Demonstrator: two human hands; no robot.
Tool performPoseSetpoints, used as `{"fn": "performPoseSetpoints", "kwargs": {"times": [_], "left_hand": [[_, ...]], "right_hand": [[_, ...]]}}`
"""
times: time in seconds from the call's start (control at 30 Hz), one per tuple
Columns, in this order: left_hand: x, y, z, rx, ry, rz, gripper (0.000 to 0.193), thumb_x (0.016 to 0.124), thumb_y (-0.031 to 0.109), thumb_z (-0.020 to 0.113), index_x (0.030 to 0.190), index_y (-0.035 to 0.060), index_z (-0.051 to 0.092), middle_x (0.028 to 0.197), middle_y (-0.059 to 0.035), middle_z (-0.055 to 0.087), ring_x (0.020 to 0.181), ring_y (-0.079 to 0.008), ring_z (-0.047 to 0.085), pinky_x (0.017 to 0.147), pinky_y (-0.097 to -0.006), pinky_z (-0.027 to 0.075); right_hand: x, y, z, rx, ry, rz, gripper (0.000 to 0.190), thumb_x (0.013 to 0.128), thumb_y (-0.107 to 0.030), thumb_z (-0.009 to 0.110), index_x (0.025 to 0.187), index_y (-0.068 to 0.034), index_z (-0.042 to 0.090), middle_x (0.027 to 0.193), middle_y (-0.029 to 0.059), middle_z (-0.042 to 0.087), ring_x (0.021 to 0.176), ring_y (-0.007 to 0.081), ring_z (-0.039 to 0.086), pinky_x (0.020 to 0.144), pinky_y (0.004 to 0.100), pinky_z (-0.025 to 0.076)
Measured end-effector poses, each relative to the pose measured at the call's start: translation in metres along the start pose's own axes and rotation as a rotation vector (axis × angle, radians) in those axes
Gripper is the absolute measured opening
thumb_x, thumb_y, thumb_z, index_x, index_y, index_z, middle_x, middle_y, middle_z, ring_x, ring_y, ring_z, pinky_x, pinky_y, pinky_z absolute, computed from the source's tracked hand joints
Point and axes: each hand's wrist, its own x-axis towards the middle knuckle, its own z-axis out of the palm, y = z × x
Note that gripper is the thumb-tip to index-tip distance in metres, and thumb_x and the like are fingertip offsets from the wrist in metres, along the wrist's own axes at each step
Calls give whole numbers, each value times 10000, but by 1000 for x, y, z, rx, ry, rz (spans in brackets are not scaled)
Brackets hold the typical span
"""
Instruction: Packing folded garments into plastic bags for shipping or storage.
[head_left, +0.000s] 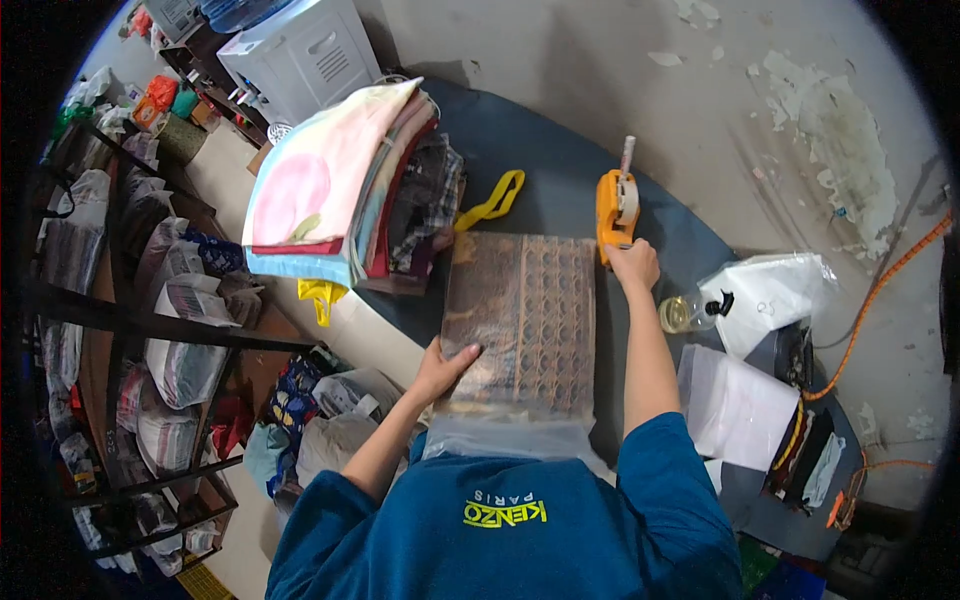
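A folded patterned cloth in a clear plastic bag (520, 322) lies at the table's near edge, the bag's loose end against my shirt. My left hand (450, 365) rests on the bag's left edge, thumb on top, fingers partly hidden beneath or beside it. Right of the package, my right hand (634, 265) is closed on the lower end of an orange tape dispenser (616, 206) with a roll of tape. A white marker-like stick (628, 154) shows at the dispenser's far end. A yellow strap (496, 201) lies beyond the package.
A stack of folded fabrics (337, 180) stands at the left of the grey table (525, 142). On the right are a spray bottle (681, 313), white plastic bags (776, 292) and more folded cloth (814, 457). Shelves of bagged goods (187, 352) stand at the left; an orange cord (874, 307) hangs at the right.
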Motion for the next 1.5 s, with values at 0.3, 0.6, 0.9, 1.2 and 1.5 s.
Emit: {"fn": "performPoseSetpoints", "kwargs": {"times": [0.3, 0.6, 0.9, 1.2, 1.5], "left_hand": [[29, 28, 45, 455, 249, 160, 681, 805, 508, 628, 1155, -67, 528, 1047, -269, 628, 1006, -404, 605, 878, -403, 467], [-58, 10, -20, 1071, 20, 883, 630, 753, -9, 547, 1359, 68, 391, 1398, -134, 424, 1288, -288, 404, 1047, -404, 324], [-91, -19, -19, 1412, -315, 1066, 550, 865, 119, 431, 1411, 132, 362, 1475, -53, 344, 1379, -263, 290, 1127, -436, 246], [-79, -53, -25, 1475, -353, 1059, 555, 861, 143, 454, 1407, 116, 356, 1499, -55, 296, 1391, -235, 260, 1143, -401, 243], [-88, -42, -24, 1011, -286, 801, 499, 699, -69, 570, 1184, 49, 567, 1297, -107, 538, 1247, -261, 472, 1022, -363, 417]], "right_hand": [[-42, 66, -27, 69, 116, 133, 518, 706, -380, 694, 978, 49, 596, 972, 247, 648, 955, 392, 621, 798, 470, 498], [-159, 117, -54, 207, 134, -775, 747, 716, 40, 544, 1412, -16, 278, 1378, 235, 401, 1271, 376, 399, 1052, 428, 337], [-228, 177, -40, -74, -4, -1269, 584, 746, -14, 577, 1313, -120, 487, 1383, 87, 459, 1313, 256, 399, 1078, 426, 329], [-226, 199, -15, -106, -16, -1446, 357, 835, -90, 512, 1185, -61, 580, 1287, 76, 554, 1230, 244, 494, 1049, 374, 390], [-237, 196, -19, 244, -259, -1032, 361, 732, 4, 612, 1084, -69, 640, 1174, 91, 624, 1172, 233, 546, 975, 351, 457]]}}
